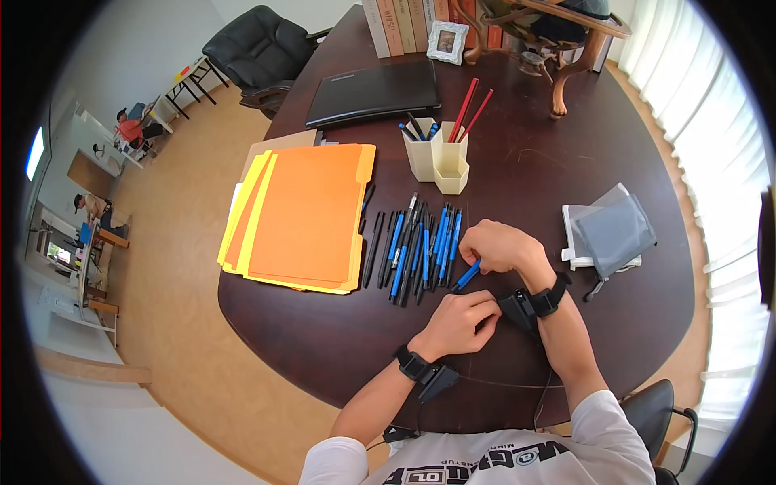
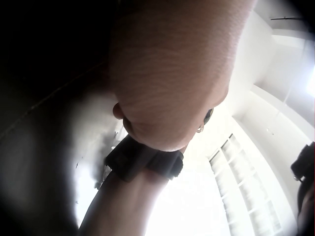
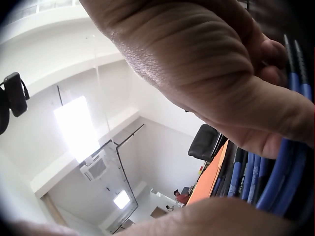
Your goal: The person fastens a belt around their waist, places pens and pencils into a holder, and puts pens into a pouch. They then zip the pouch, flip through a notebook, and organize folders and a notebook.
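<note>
Nearest the right-wrist camera, the right hand (image 3: 192, 64) bends its fingers and thumb round two blue pens (image 3: 287, 172), which in the head view jut from beneath the fingertips toward seven o'clock. Just below them, at six o'clock, the left hand (image 1: 461, 323) has its fingers bent inward, though whether they pinch anything cannot be told. Outward from the pens lie the pen row (image 1: 416, 250) and orange folder (image 1: 303, 214) toward ten, the cream pen holder (image 1: 451, 174) near twelve, and the mesh pouch (image 1: 616, 233) toward two.
</note>
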Tool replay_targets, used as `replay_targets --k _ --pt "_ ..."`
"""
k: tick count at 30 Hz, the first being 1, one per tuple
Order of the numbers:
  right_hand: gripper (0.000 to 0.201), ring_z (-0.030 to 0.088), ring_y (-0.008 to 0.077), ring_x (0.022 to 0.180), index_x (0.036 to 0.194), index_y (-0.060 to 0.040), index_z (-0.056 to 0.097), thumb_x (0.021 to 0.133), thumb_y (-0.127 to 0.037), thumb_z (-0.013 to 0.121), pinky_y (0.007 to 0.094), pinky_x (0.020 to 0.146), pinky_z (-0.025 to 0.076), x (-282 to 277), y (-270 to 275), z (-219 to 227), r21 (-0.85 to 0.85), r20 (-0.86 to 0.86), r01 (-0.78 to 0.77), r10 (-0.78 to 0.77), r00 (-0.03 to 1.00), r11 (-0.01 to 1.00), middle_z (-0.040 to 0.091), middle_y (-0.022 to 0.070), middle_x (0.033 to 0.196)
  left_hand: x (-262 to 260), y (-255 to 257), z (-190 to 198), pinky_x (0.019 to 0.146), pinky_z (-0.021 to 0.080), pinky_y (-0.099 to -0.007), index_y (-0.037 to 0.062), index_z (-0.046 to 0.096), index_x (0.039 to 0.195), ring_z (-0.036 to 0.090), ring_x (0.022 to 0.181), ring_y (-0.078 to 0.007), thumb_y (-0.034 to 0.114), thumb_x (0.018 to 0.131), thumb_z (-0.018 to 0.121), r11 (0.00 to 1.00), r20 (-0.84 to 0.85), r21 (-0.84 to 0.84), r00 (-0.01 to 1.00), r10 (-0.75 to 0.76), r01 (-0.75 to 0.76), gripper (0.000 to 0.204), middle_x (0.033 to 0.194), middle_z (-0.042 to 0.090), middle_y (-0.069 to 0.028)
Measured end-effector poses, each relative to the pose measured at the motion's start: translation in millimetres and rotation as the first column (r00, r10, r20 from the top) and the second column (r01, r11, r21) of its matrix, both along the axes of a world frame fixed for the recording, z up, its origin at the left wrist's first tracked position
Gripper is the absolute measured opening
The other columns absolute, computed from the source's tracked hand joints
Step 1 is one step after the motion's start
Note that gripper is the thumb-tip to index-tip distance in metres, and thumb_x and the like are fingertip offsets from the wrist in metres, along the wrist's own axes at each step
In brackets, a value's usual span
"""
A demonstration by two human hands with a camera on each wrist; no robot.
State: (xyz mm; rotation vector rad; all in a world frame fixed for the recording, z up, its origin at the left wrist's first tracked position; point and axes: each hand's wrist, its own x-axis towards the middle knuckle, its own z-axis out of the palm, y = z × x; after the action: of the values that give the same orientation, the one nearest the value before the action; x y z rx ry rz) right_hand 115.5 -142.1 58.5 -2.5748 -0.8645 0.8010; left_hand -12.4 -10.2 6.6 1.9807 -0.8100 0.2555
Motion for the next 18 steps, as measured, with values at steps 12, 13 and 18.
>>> replay_targets --k 12,13,18 --pt "0.021 0.048 0.0074 0.062 0.091 -0.0023 0.063 0.078 -0.009 0.078 0.0257 0.057 0.04 3.7 -19.6 42.1 0.6 -0.019 -0.049 0.075 0.997 0.799 0.057 0.0003 0.068 0.5 -1.7 0.3 0.048 0.044 -0.0296 0.0026 0.066 0.082 0.058 0.054 -0.0195 -0.004 0.075 0.068 0.985 -0.009 -0.172 0.999 0.03 -0.031 0.01 0.083 0.066 -0.0061" --pt "0.02 0.048 0.007 0.062 0.091 -0.0022 0.063 0.079 -0.008 0.077 0.0253 0.057 0.04 4.7 -20.3 42.2 0.626 -0.056 -0.01 0.058 0.997 0.78 0.056 -0.0001 0.068 -1.1 -1.0 3.6 0.047 0.042 -0.0277 0.0022 0.065 0.082 0.056 0.052 -0.0167 -0.005 0.075 0.068 0.979 -0.061 -0.192 0.996 0.06 -0.07 0.01 0.082 0.066 -0.0059" --pt "0.017 0.05 0.0058 0.062 0.092 -0.0017 0.063 0.082 -0.006 0.076 0.0234 0.057 0.041 4.0 -23.2 44.1 0.695 -0.094 0.078 -0.017 0.995 0.715 0.057 -0.0016 0.069 0.8 1.2 5.3 0.047 0.034 -0.0212 0.0002 0.064 0.083 0.046 0.049 -0.0062 -0.007 0.08 0.066 0.898 -0.138 -0.329 0.956 0.26 -0.292 0.008 0.085 0.065 -0.0063"
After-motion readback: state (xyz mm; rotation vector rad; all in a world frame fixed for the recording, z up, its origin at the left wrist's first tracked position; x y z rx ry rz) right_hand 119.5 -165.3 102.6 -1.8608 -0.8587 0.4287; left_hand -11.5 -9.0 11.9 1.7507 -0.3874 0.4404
